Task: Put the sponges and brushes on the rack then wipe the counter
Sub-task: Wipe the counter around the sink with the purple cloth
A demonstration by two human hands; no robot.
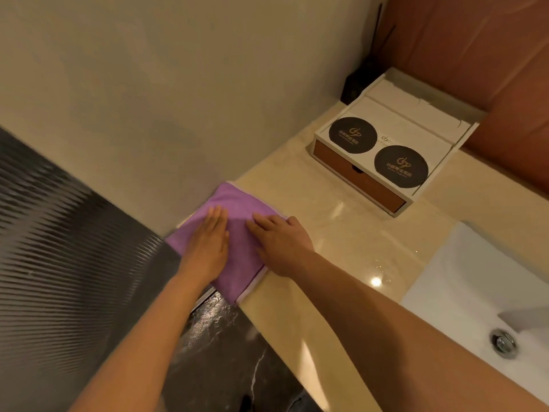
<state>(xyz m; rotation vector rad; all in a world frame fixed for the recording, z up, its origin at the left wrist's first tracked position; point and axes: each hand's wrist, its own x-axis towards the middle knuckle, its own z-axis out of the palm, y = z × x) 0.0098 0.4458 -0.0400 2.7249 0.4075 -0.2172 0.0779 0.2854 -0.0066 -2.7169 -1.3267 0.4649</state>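
Note:
A folded purple cloth (234, 203) lies flat at the left end of the beige stone counter (341, 233), against the wall. My left hand (208, 245) presses on the cloth's left half with straight fingers. My right hand (282, 242) lies flat on the cloth's right edge, partly on the counter. No sponges, brushes or rack are in view.
A white box (395, 150) with a brown drawer and two black round coasters on top stands at the back right of the counter. A white sink (475, 292) with a metal drain (503, 341) sits at the right. Dark floor lies below the counter's left edge.

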